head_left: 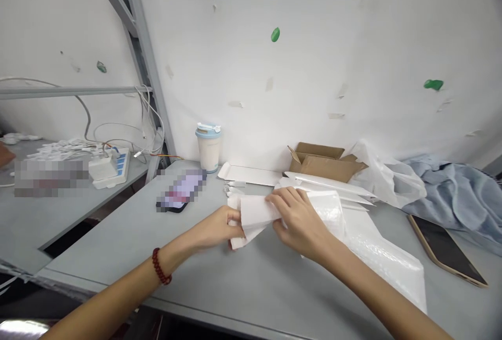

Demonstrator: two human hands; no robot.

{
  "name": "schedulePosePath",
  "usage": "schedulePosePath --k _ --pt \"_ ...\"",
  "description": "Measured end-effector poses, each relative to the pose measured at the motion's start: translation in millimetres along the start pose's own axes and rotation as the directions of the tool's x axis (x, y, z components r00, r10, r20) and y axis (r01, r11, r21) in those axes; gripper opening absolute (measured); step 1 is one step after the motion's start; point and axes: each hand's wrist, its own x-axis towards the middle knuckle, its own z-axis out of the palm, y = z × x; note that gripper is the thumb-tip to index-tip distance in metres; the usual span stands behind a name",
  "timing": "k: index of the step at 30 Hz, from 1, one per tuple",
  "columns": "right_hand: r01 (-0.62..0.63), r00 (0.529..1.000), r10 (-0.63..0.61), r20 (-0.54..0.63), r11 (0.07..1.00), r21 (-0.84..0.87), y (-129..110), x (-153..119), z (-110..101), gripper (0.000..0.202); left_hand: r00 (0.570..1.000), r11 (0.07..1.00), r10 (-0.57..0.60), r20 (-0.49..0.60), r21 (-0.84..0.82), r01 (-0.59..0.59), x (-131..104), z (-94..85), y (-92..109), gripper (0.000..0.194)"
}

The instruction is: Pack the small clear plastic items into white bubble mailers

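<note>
A thin white carton (254,209) is between my two hands above the grey table, its left end loose and partly unfolded. My left hand (219,227), with a red bead bracelet at the wrist, pinches that left end. My right hand (298,219) wraps over the carton's right part from above, thumb below and fingers on top. Right behind my right hand lies glossy white bubble wrap (331,212); whether it touches the carton cannot be made out. White bubble mailers (384,251) spread out under my right forearm. Small white pieces (235,185) lie just behind the carton.
A long white box (251,175) lies near the wall, beside a blue-lidded cup (209,149). An open brown cardboard box (325,165), a plastic bag (386,178) and a blue cloth (455,188) line the back right. Phones (447,251) lie right and left; a power strip (120,167) stands far left.
</note>
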Motion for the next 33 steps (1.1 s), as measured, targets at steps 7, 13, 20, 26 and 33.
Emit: schedulePosePath --k 7,13,20,26,33 --pt "0.152 0.988 -0.155 -0.010 0.977 -0.150 -11.3 -5.1 18.8 0.041 0.998 0.989 -0.056 -0.015 -0.141 0.053 -3.5 11.7 1.1 0.013" --pt "0.156 0.916 -0.235 -0.327 0.956 -0.250 -19.3 -23.9 34.7 0.032 0.999 0.994 0.040 -0.008 -0.099 -0.040 -14.8 29.5 17.2 0.016" --pt "0.094 0.910 -0.187 -0.371 0.962 -0.255 -20.7 -28.6 24.4 0.038 0.961 0.994 0.099 -0.260 -0.021 -0.108 -25.2 41.4 21.7 0.025" --pt "0.057 0.921 -0.164 -0.353 0.953 -0.296 -17.0 -32.6 21.6 0.045 0.871 0.980 0.159 -0.464 -0.032 -0.196 -24.9 35.4 12.8 0.041" --pt "0.053 0.889 -0.172 -0.424 0.959 -0.278 -24.1 -24.9 15.1 0.034 0.619 0.746 0.650 -0.442 0.528 -0.406 -16.7 38.3 1.9 0.020"
